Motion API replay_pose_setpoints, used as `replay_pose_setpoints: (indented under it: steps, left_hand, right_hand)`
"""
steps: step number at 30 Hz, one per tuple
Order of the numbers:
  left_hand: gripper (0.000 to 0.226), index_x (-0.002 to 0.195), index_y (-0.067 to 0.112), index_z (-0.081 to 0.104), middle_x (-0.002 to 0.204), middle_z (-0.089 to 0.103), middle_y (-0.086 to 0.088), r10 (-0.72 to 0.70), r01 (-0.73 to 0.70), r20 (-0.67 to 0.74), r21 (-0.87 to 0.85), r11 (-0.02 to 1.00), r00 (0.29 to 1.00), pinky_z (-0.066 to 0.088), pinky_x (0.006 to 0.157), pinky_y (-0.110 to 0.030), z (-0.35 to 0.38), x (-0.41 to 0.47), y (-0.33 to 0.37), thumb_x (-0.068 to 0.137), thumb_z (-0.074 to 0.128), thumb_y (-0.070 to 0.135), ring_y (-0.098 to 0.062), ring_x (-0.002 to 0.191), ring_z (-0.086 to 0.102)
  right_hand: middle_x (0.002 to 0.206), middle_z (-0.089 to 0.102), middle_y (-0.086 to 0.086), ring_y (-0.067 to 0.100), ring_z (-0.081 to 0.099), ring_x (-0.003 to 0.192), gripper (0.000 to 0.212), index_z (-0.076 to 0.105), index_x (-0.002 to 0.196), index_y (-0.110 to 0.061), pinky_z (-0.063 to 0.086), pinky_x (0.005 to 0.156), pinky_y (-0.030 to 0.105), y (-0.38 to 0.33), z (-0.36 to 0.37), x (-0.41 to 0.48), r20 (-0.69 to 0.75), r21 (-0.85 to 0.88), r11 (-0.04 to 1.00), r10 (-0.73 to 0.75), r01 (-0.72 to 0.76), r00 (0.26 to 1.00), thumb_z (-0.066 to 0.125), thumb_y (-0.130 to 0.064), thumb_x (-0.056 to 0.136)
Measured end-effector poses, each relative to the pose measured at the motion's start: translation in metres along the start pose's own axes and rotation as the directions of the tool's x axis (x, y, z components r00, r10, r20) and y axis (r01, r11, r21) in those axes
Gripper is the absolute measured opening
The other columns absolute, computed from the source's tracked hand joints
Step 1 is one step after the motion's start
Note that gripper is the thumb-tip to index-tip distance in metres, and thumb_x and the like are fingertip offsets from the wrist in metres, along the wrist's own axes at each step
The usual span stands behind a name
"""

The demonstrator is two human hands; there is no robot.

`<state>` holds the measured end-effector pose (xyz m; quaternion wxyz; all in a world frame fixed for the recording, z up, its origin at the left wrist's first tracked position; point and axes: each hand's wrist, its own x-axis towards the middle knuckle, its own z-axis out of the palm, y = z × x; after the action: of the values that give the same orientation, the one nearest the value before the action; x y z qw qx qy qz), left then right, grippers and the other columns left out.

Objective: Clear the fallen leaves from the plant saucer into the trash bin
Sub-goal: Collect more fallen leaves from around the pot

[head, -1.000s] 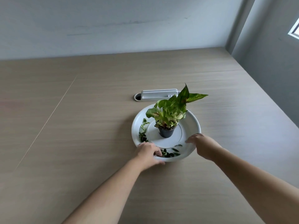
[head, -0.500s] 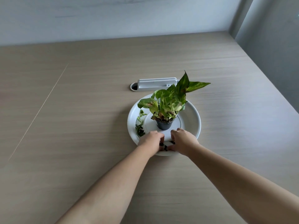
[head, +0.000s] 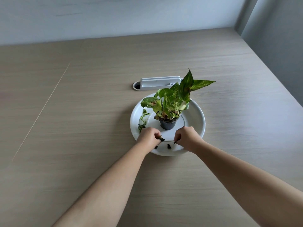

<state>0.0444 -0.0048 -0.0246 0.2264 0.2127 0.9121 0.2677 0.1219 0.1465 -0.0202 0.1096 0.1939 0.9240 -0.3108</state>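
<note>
A round white saucer (head: 196, 115) lies on the wooden table with a small potted plant (head: 170, 104) in a black pot at its middle. Fallen leaves (head: 142, 119) lie along the saucer's left inner rim, and small dark scraps (head: 168, 146) lie at its near rim. My left hand (head: 148, 136) is over the near-left rim, fingers closed on dark leaf pieces. My right hand (head: 186, 136) is over the near rim just right of it, pinching a thin leaf piece. No trash bin is in view.
A white cable-port cover (head: 159, 83) with an open hole (head: 137, 86) sits in the table just behind the saucer. The table's right edge runs along a grey wall (head: 278, 38). A seam (head: 41, 110) crosses the tabletop on the left.
My right hand came in from the saucer's right rim to the near rim beside my left hand. Both hands have since drawn slightly apart, each gripping leaf pieces; fewer leaves lie at the near rim.
</note>
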Motion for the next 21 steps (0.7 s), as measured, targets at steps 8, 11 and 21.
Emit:
replay_pose_setpoints:
  steps: [8,11,21]
  left_hand:
    - [0.011,0.085,0.005,0.074,0.089,0.073,-0.008,-0.054,0.04,-0.135,-0.103,0.994,0.989,0.043,0.07,-0.02,-0.03,-0.009,-0.009,0.075,0.074,0.008,-0.014,0.08,0.059]
    - [0.009,0.082,0.006,0.074,0.09,0.074,-0.008,-0.055,0.035,-0.148,-0.134,0.99,0.987,0.048,0.073,-0.023,-0.034,-0.013,-0.017,0.073,0.075,0.007,-0.015,0.08,0.06]
    - [0.007,0.081,0.006,0.073,0.091,0.074,-0.006,-0.036,0.013,-0.137,-0.168,0.986,0.99,0.045,0.069,-0.019,-0.035,-0.019,-0.023,0.074,0.075,0.007,-0.013,0.078,0.06]
  right_hand:
    - [0.094,0.069,0.01,0.025,0.063,0.079,0.023,0.071,0.092,-0.013,0.055,0.07,0.033,-0.018,0.009,0.0,0.131,-0.114,0.983,-0.125,0.141,0.983,0.058,0.001,0.078]
    - [0.096,0.064,0.009,0.023,0.057,0.076,0.033,0.068,0.098,-0.017,0.052,0.069,0.032,-0.02,0.016,0.004,0.226,-0.215,0.962,-0.121,0.17,0.967,0.052,0.003,0.078]
    - [0.086,0.074,0.007,0.016,0.06,0.072,0.019,0.075,0.081,-0.01,0.048,0.059,0.017,-0.014,0.011,0.0,0.083,-0.088,0.995,-0.034,0.041,0.996,0.06,-0.001,0.074]
